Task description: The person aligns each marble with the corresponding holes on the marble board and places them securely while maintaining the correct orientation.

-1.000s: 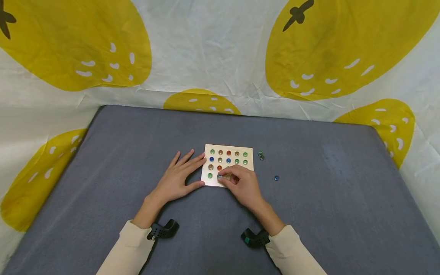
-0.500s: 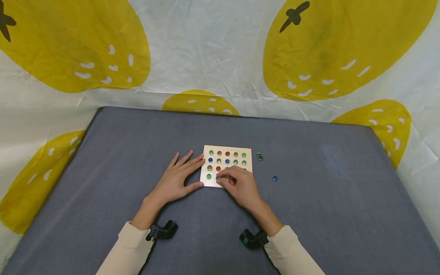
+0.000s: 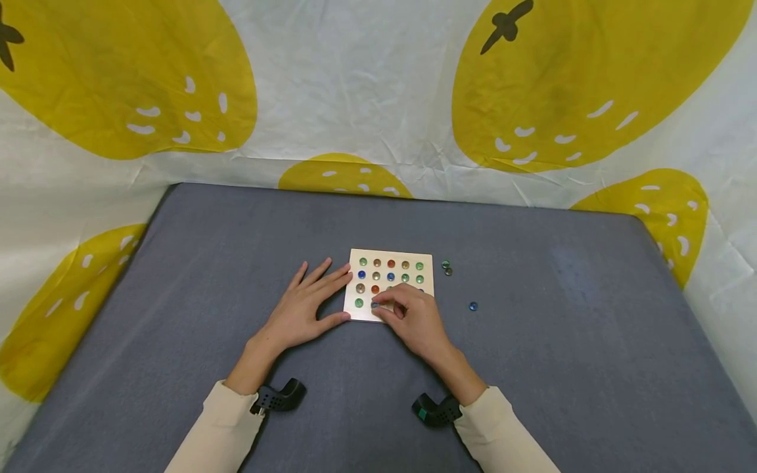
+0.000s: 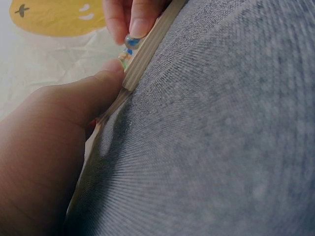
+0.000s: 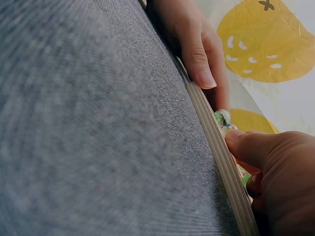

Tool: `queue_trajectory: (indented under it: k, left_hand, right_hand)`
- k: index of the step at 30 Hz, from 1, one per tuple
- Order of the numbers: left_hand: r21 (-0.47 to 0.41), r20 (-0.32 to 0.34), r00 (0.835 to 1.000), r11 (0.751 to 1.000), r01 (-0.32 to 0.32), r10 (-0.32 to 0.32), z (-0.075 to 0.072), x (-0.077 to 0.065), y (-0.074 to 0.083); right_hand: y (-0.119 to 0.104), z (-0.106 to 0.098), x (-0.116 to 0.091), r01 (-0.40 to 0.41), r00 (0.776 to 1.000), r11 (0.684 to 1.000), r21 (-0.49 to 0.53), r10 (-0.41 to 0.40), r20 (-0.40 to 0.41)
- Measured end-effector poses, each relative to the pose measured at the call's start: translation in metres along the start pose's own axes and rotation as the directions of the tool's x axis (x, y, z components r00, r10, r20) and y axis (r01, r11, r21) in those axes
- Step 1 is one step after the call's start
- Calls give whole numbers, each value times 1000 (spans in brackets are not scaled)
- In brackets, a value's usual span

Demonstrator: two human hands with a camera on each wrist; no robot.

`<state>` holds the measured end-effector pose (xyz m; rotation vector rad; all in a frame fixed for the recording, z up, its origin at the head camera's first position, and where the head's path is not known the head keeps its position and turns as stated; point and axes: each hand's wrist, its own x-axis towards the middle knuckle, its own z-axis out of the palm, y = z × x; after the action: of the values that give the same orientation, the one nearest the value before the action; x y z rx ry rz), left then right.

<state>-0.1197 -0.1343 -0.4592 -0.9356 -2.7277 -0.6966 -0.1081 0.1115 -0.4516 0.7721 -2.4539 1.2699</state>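
In the head view a pale wooden board (image 3: pixel 365 315) lies on the table, with rows of green, amber, red and blue glass marbles on it. Fingers spread, my left hand (image 3: pixel 307 309) rests along its left side, its fingertips and thumb touching the edge. My right hand (image 3: pixel 418 320) is over the board's front right part and pinches a blue marble (image 4: pixel 131 42) between thumb and fingers. That marble is at the front row, beside a green marble (image 3: pixel 359 303). My right hand hides the rest of this row and part of the row behind.
Right of the board lie two loose greenish marbles (image 3: pixel 446 267), close together, and one blue marble (image 3: pixel 473 306) nearer me. A grey cloth covers the table (image 3: pixel 568 341). Behind it hangs a white curtain (image 3: pixel 355 79) with yellow fruit shapes. Each wrist wears a black camera band (image 3: pixel 282 395).
The head view has shifted very slightly. Both hands keep their places, with the right fingers still at the same marble on the front row.
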Motion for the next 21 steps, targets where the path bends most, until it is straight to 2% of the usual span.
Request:
queue_trajectory:
  k: [21]
  left_hand:
    - [2,-5,1000,1000,-2,2,0,1,1]
  right_hand:
    - [-3,-2,2,-10,1000,1000,-1,10,-8]
